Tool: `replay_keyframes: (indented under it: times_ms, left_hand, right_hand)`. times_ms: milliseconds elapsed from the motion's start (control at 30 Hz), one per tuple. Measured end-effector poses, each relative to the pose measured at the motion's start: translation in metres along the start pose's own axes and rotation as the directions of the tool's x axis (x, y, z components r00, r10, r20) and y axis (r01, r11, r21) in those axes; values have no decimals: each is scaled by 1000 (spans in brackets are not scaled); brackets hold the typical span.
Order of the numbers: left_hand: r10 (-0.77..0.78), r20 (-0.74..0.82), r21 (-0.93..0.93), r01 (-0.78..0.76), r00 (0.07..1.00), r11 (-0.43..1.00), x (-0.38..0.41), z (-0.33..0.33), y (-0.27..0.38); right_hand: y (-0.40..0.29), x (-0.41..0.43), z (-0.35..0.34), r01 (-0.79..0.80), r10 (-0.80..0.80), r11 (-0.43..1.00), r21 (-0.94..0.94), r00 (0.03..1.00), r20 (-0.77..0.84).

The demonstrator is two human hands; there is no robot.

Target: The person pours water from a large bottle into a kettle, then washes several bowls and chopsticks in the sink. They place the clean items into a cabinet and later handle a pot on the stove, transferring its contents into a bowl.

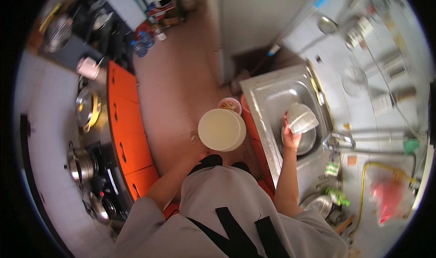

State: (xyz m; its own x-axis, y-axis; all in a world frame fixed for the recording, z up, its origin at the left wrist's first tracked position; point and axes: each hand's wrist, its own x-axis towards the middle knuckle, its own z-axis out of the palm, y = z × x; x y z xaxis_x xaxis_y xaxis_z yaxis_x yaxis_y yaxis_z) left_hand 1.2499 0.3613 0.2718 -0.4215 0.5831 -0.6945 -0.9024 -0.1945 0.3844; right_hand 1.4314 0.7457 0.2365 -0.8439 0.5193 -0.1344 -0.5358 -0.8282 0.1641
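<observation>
My right hand point(291, 137) grips a pale, translucent plastic container point(302, 121) over the steel sink point(272, 87), where a round metal basin point(308, 144) sits below. My left hand point(203, 153) is at the near left edge of a large cream-coloured bucket point(221, 130), mostly hidden by blur and the bucket, so its grip cannot be made out. The bucket is in front of my body, above the tiled floor. Just beyond it stands a smaller pink bucket point(230, 104) with mixed scraps inside.
A faucet point(339, 140) reaches over the sink's near right side. Orange cabinets point(127, 121) run along the left, below a stove point(105, 183) and a steel pot point(80, 166). Water bottles point(139, 48) stand on the floor at the far left. A metal colander point(320, 205) lies right of me.
</observation>
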Motion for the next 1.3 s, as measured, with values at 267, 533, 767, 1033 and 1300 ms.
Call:
replay_keyframes:
  times_ms: [267, 533, 767, 1033, 1300]
  left_hand:
    - [192, -119, 23, -191, 974, 981, -71, -63, 138]
    - [373, 236, -316, -292, 897, 902, -128, -210, 267]
    - [587, -209, -354, -620, 782, 700, -166, -302, 318]
    - [561, -671, -276, -866, 484, 416, -165, -382, 323]
    - [391, -863, -245, -942, 320, 231, -132, -418, 298]
  right_hand:
    - [167, 71, 11, -276, 39, 653, -705, 942, -332]
    - [386, 199, -20, -565, 306, 161, -809, 808, -503]
    - [631, 305, -32, -579, 606, -290, -762, 505, -615]
    - [920, 396, -149, 44, 719, -680, -732, -157, -677]
    - [1108, 342, -253, 346, 400, -747, -568, -448, -800]
